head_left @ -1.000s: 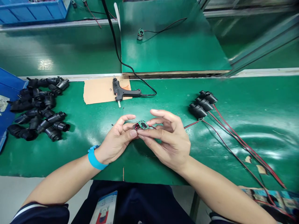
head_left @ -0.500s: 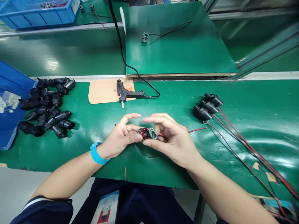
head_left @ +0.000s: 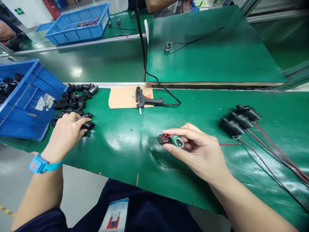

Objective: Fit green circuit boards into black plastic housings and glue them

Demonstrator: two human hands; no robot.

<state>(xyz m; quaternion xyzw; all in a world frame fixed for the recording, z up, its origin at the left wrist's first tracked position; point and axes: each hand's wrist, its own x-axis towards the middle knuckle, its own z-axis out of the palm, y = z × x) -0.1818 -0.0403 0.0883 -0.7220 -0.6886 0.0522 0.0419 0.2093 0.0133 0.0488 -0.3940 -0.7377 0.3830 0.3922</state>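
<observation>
My right hand (head_left: 202, 151) pinches a small motor (head_left: 166, 139) between thumb and fingers, above the green bench. A round green circuit board (head_left: 178, 141) sits at its near end, and a red wire runs back under the palm. Over at the left, my left hand (head_left: 64, 133) reaches into a pile of black plastic housings (head_left: 77, 102). Its fingers close round one housing (head_left: 87, 115), largely covered by the hand. Three more housings (head_left: 238, 120), with red wires attached, lie in a row on the right.
A black glue gun (head_left: 151, 101) lies on cardboard (head_left: 120, 98), its cord running up over the raised green board (head_left: 205, 61). Another motor (head_left: 168, 46) with a wire rests there. A blue bin (head_left: 31, 109) stands left. Behind are a blue tray (head_left: 72, 37) and another person's arm (head_left: 159, 4).
My left hand has left the motor and moved left into the pile of housings. The right hand keeps hold of the motor. The view has shifted left, showing more of the blue bin.
</observation>
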